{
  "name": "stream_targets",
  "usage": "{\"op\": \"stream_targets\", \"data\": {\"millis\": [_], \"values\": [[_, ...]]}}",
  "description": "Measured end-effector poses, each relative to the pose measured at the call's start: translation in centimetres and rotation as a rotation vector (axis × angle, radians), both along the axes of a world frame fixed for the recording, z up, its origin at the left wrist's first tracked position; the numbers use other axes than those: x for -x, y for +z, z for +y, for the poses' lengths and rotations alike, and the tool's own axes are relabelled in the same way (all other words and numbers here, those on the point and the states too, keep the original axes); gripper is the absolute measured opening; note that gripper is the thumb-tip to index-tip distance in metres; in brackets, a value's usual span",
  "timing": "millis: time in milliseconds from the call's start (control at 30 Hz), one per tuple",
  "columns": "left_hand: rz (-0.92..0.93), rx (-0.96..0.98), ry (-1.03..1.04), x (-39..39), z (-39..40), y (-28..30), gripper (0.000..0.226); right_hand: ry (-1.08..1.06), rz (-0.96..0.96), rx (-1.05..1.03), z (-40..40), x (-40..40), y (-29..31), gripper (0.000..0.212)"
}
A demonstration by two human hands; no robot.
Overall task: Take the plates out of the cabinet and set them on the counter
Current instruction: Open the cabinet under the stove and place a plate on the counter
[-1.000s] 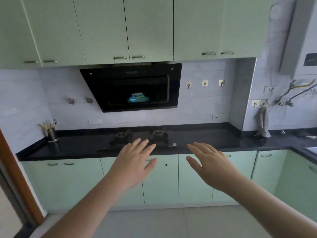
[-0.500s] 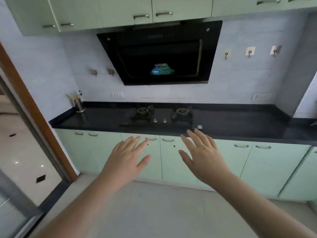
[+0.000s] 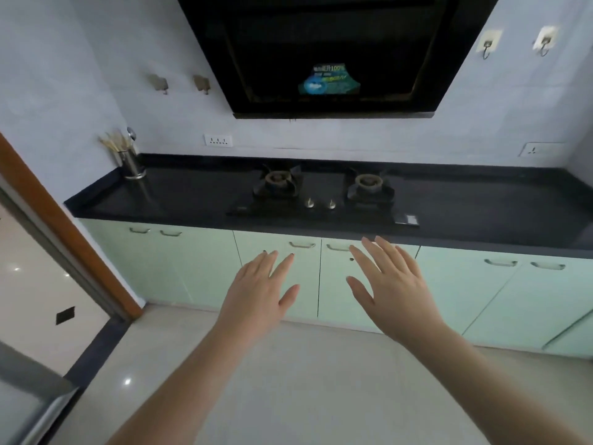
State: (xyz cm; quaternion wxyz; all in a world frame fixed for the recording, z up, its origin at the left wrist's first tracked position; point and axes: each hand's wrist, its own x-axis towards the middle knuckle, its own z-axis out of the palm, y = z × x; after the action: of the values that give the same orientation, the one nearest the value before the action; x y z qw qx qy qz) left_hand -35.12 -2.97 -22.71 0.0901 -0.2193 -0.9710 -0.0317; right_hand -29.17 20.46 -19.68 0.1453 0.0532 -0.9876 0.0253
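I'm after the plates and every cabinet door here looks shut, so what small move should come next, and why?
Probably reach the right hand forward to the handle just beyond its fingertips and pull that door open. Both hands, the left hand too, are open and empty, all lower doors are closed, and no plates show on the counter.

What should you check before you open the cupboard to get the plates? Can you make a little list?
1. Both hands free: ok. The left hand and right hand are open and hold nothing.
2. Cabinet doors shut: ok, every lower door is closed.
3. A handle close by: ok. The handle sits just above the left fingertips, not yet touched.
4. Room on the counter for plates: ok, the stretch between the utensil holder and the stove is bare.
5. Burners off: cannot tell for sure, though no flame shows.
6. Plates behind these doors: cannot tell, nothing inside is visible.
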Motion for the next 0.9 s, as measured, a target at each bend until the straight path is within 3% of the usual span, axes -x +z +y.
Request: {"op": "stream_targets", "data": {"millis": [300, 667, 900], "values": [[-0.035, -0.01, -0.065, 8.8, 2.0, -5.4, 0.06, -0.066, -0.169, 0.053, 1.6, 7.5, -7.6, 0.062], [-0.212, 0.034, 0.026, 21.5, 5.5, -13.1, 0.058, -0.005, -0.322, 0.196, 5.4, 21.4, -16.0, 0.065], [-0.322, 0.065, 0.019, 26.9, 6.5, -17.3, 0.059, 0.038, -0.469, 0.151, 5.4, 28.8, -21.3, 0.069]]}}
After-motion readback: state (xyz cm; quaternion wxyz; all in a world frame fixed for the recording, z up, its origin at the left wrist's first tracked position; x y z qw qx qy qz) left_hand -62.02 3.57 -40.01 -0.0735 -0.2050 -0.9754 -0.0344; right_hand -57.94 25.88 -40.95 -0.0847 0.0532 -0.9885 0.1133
